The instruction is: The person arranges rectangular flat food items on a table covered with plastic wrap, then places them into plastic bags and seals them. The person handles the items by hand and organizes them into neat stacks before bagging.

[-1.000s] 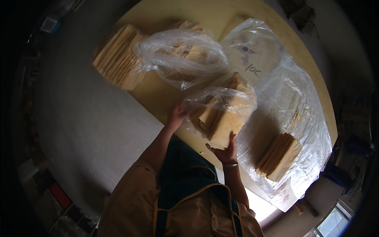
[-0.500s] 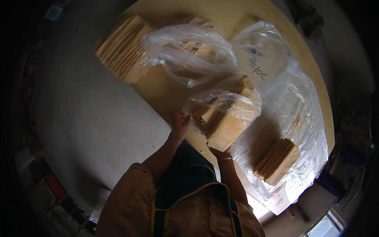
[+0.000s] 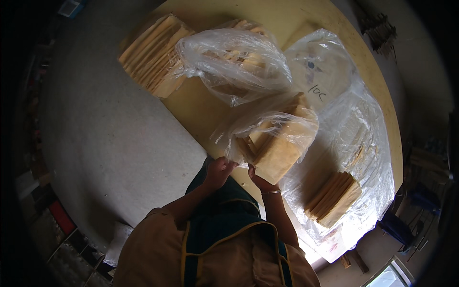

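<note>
A clear plastic bag (image 3: 267, 119) holds a bundle of flat tan sheets (image 3: 277, 158) at the near edge of the table. My left hand (image 3: 220, 171) pinches the bag's mouth at its near left side. My right hand (image 3: 262, 180) grips the same mouth beside the near end of the bundle, thumb up. The two hands are close together, a small gap between them. What kind of sheets these are I cannot tell. Part of the bundle is blurred by the plastic over it.
A big stack of tan sheets (image 3: 155, 55) lies at the table's far left, against another filled clear bag (image 3: 234, 60). On a large plastic sheet (image 3: 344, 129) at the right sits a smaller stack (image 3: 333, 198). The yellowish table (image 3: 186, 107) ends in an edge beside the grey floor (image 3: 119, 143).
My left hand has come down and right, toward my right hand, drawing the bag's mouth along. My right thumb now shows at the bag's edge. The bundle has barely shifted.
</note>
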A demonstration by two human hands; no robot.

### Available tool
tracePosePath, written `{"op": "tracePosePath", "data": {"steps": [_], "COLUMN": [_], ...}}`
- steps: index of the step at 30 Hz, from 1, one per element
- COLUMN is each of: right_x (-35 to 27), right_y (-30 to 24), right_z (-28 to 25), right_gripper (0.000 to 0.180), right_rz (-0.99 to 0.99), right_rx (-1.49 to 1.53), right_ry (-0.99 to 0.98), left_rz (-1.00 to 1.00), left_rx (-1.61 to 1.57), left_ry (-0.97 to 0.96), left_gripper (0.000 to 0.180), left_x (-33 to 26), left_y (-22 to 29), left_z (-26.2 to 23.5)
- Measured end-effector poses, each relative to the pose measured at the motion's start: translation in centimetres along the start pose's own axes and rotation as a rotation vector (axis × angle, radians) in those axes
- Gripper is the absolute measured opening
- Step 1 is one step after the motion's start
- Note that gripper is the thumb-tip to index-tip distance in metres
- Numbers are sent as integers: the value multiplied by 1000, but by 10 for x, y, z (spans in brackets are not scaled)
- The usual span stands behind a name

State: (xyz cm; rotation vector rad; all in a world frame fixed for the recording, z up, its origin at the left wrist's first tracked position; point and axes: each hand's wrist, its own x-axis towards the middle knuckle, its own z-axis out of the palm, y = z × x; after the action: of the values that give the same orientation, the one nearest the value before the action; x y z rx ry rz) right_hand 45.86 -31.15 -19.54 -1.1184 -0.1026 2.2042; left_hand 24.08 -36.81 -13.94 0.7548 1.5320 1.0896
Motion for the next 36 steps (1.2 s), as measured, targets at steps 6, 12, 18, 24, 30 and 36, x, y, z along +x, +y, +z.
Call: {"op": "tracePosePath", "data": {"steps": [6, 12, 18, 24, 30, 36], "right_x": [-22, -50, -66, -14, 15, 3], "right_y": [-19, -41, -65, -28, -8, -9], "right_z": [23, 47, 53, -41, -91, -62], "right_gripper": [65, 67, 71, 51, 37, 55], "right_rz": [58, -26, -119, -124, -373, -546], "right_rx": [306, 494, 371, 245, -66, -498], "right_ry": [5, -100, -121, -460, 134, 447], "left_rz": [-120, -139, 121, 315, 20, -199], "left_rx": [-41, -243, -55, 153, -376, -418], "left_ry": [-123, 95, 60, -779, -1303, -1631], "left_gripper": [21, 28, 34, 20, 25, 26], "left_x": [-36, -41, -45, -46, -53, -107], "left_y": [59, 90, 135, 175, 171, 124], "left_z": [4, 14, 4, 53, 137, 195]}}
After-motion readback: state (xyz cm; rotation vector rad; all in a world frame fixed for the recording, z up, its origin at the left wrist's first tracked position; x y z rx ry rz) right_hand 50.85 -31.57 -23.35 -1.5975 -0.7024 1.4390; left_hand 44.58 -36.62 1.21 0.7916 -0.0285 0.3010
